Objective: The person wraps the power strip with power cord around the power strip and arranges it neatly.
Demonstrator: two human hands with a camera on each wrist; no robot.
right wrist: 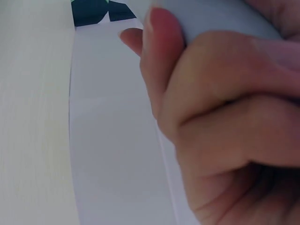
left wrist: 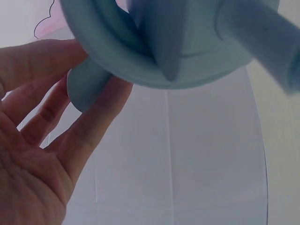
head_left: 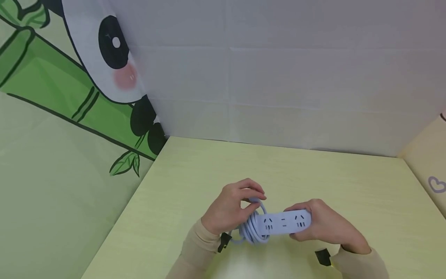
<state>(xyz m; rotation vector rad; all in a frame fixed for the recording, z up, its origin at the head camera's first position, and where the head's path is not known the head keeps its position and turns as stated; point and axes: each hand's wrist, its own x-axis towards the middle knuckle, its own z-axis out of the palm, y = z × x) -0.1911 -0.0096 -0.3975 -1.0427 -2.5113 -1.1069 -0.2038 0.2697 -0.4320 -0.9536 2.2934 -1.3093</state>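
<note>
A white power strip with several sockets on its face is held over the table, its cord wound in a coil round its left end. My right hand grips the strip's right end, thumb and fingers on opposite long sides. With thumb and fingertips, my left hand pinches a part of the cord just above the coil. Close up in the left wrist view, a pale rounded piece of the cord sits between the fingers. Curled fingers lie against the strip's body in the right wrist view.
A pale yellow table lies under both hands. Behind it rises a plain creased backdrop, and a printed panel with green bamboo stands on the left. Small black devices are at both wrists.
</note>
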